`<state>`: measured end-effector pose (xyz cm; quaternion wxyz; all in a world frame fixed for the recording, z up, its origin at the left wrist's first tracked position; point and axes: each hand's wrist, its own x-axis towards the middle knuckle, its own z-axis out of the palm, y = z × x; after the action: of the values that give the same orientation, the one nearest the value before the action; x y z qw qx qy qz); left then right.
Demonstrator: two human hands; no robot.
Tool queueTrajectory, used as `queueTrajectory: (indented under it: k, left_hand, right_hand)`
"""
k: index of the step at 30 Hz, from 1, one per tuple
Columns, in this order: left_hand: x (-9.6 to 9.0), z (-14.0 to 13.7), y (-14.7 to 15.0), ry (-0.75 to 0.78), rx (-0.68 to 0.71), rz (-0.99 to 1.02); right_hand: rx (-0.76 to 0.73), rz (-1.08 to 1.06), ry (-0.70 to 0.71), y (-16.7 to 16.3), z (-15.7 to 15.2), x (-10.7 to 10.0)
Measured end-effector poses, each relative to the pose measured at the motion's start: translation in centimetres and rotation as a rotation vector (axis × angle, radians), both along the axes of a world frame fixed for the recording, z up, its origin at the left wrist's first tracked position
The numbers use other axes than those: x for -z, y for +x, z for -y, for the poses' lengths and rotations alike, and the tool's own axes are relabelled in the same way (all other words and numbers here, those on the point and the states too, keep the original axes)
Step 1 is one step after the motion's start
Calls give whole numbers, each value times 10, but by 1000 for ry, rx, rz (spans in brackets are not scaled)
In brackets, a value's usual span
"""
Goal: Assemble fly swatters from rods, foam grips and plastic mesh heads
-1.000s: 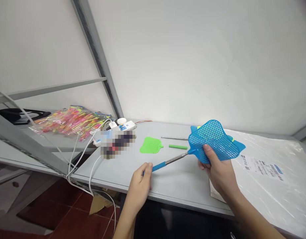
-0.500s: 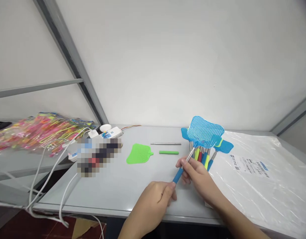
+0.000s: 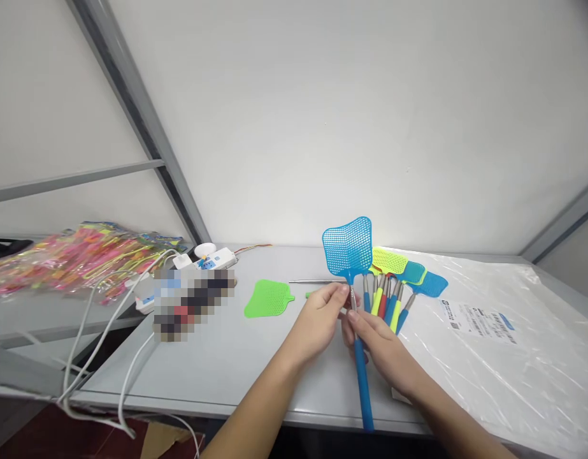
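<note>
A blue fly swatter [image 3: 347, 245] stands nearly upright before me, its mesh head up and its blue grip pointing down toward the table's front edge. My left hand [image 3: 322, 312] pinches it at the neck, just under the head. Right below, my right hand [image 3: 377, 341] is closed round the metal shaft near the top of the grip. Left of my hands a loose green swatter head [image 3: 269, 298] lies flat. Behind my left hand lie a thin metal rod [image 3: 315, 281] and a green handle [image 3: 308, 295], the latter mostly hidden.
Several swatters with yellow and blue heads [image 3: 430, 284] lie fanned on the right, beside a white plastic bag [image 3: 470, 370] with a label. To the left are a power strip [image 3: 220, 258], white cables [image 3: 95, 325], a blurred patch and a heap of bright wrapped items [image 3: 97, 255].
My left hand has moved from the blue grip up to the neck. The swatter has swung left and more upright, its grip now hanging below my right hand.
</note>
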<state>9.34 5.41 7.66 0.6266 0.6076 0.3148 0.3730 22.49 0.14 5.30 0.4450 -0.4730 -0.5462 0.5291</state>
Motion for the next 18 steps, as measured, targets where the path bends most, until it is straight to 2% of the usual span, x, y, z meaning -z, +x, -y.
queueTrajectory:
  k: [3,5,7,10,13,15,18]
  left_hand:
    - [7,-4,9,-132,-8,78]
    - [13,-6,14,-202,-85,147]
    - [19,-12,19,-256,-171,201]
    - [24,-25,29,-275,-245,184]
    - [26,-41,45,-213,-264,118]
    - [27,-51,57,-144,-241,60]
    - [28,-63,69,-19,-146,-56]
  right_hand:
    - [-25,-170,-28,-3,0,7]
    - [-49,-279,-79,-6,-1,9]
    - [-65,-262,-110,-7,-1,9]
    - [5,4,-68,-5,-1,6]
    - [183,359,32,1,0,6]
    - [271,549,67,8,0,6]
    - [319,698,-6,24,-1,1]
